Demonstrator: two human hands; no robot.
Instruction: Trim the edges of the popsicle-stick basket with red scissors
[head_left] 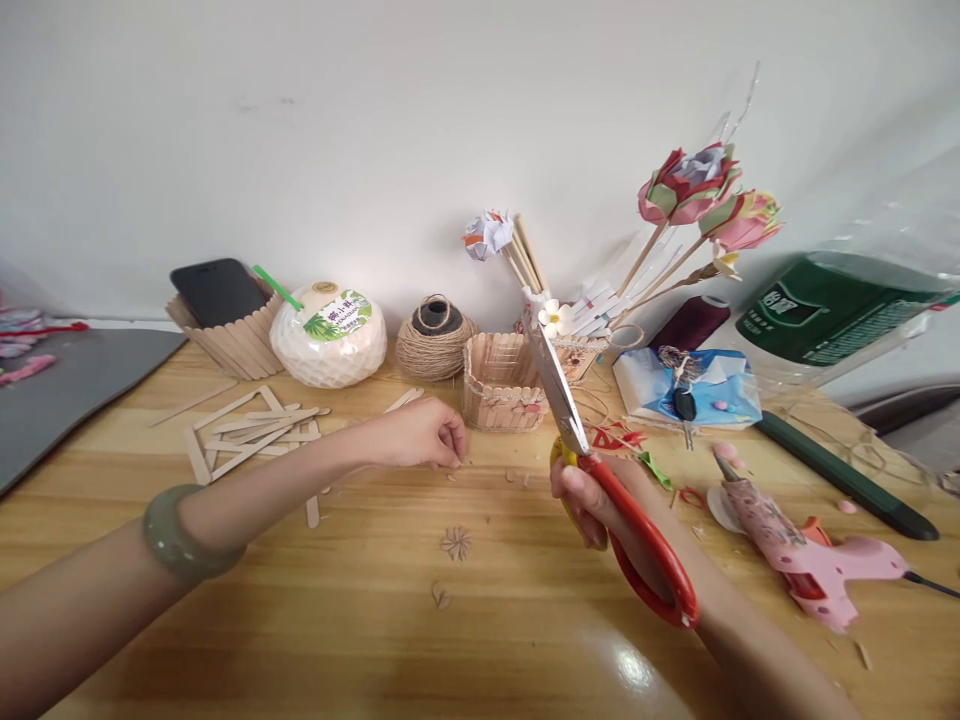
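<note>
My right hand (pixel 589 500) is wrapped round a pair of scissors (pixel 645 555) with red and yellow handles. The blades point up and away, looking closed together. My left hand (pixel 427 435) is low over the table, its fingertips pinched together; whatever they may hold is too small to make out. Just beyond both hands stands a small box made of craft sticks (pixel 504 385), open at the top. Between and below the hands, small pieces form a flower shape (pixel 456 543) on the wood. A few curved scraps (pixel 440 596) lie nearer to me.
Loose craft sticks (pixel 259 430) lie left of my left hand. Behind are a phone (pixel 217 290) in a stick holder, a wrapped coconut (pixel 328 345), a twine ball (pixel 435 345) and paper flowers (pixel 686 190). On the right sit a pink glue gun (pixel 817 565) and tissue pack (pixel 637 385).
</note>
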